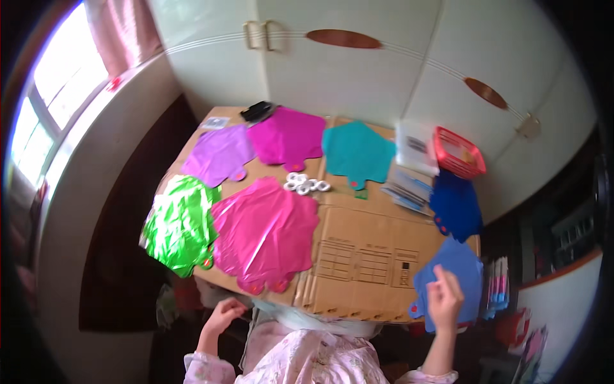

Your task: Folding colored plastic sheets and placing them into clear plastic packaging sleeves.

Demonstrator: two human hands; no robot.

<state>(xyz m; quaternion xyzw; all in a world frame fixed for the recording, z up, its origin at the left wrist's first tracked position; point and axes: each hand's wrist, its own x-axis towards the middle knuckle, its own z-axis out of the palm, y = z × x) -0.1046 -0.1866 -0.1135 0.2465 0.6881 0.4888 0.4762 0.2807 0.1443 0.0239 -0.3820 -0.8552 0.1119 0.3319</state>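
Note:
My right hand (445,299) is over the periwinkle-blue flat foil shape (465,275) at the table's right front. Its index finger stretches forward and its other fingers are bent; I see nothing in them. Whether it touches the foil I cannot tell. Just off the front edge, my left hand (226,315) has its fingers curled together, with no object visible in them. Nearest to it lies a large pink foil shape (265,230) with tabs and red spots along its lower edge. Beside that one is a crinkled, shiny green foil shape (181,224).
Cardboard (358,224) covers the table. Purple (220,153), magenta (288,136), teal (358,150) and dark blue (456,203) foil shapes lie around it. White rolls (304,184) cluster mid-table. Flat packets (409,190) and a red basket (458,153) stand at the right. Cabinets (345,70) rise behind.

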